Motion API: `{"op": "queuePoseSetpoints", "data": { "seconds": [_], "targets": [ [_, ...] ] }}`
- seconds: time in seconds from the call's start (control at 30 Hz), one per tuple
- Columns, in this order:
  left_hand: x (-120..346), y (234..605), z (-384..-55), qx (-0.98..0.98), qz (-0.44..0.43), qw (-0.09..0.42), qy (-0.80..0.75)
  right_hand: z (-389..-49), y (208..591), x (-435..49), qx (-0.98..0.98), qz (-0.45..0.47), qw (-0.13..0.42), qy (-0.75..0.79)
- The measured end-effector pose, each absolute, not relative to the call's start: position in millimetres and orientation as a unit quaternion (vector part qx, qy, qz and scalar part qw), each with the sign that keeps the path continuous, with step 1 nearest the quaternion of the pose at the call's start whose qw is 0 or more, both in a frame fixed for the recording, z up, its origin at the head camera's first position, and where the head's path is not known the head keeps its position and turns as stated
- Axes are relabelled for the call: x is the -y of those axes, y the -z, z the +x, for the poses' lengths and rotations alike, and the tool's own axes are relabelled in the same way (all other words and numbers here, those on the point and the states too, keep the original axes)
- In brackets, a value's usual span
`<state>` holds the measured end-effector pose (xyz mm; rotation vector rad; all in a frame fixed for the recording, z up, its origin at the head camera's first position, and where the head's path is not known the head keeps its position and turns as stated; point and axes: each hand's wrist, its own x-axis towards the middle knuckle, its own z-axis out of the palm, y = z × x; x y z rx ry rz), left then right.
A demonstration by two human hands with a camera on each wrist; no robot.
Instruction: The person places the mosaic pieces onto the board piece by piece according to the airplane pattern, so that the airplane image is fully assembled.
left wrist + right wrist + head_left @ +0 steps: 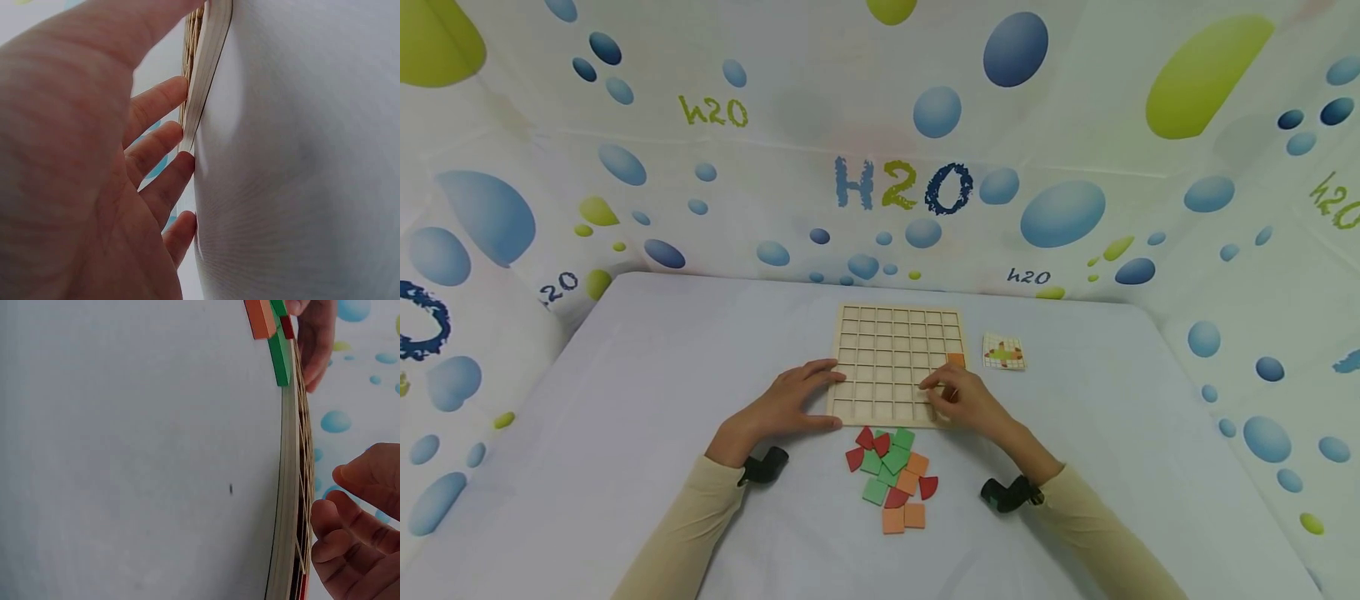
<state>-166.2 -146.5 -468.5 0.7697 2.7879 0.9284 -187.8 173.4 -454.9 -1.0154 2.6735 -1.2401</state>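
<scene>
A wooden grid board (880,352) lies flat on the table, with one orange square tile (955,360) in a cell at its right side. My left hand (790,400) rests at the board's left edge, fingers extended and thumb apart; in the left wrist view the fingertips (181,134) touch the edge. Over the board's lower right part is my right hand (958,398), its fingers bent. From the right wrist, the thumb and fingers (362,531) show a gap with nothing visible between them. A thin red edge (304,589) shows at the board, its piece mostly hidden.
Just below the board lies a loose pile of green squares (875,491), orange squares (892,521) and red quarter-circle pieces (928,487). A small pattern card (1003,352) sits right of the board. A printed curtain (880,125) hangs behind the white table (647,375).
</scene>
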Motion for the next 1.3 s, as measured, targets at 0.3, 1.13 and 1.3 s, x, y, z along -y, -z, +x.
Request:
{"op": "queuePoseSetpoints", "data": {
  "seconds": [0.3, 1.13, 1.3],
  "targets": [
    [146.2, 469.1, -166.7, -0.916, 0.25, 0.058, -0.307, -180.4, 456.7, -165.8, -0.85, -0.346, 0.024, 0.396],
    [146.3, 468.0, -167.5, -0.917, 0.251, 0.057, -0.303, -167.7, 456.6, -143.0, -0.828, -0.422, 0.062, 0.365],
    [145.7, 468.9, -167.0, -0.917, 0.252, 0.054, -0.305, -163.8, 455.4, -136.5, -0.832, -0.42, 0.099, 0.347]
  ]
}}
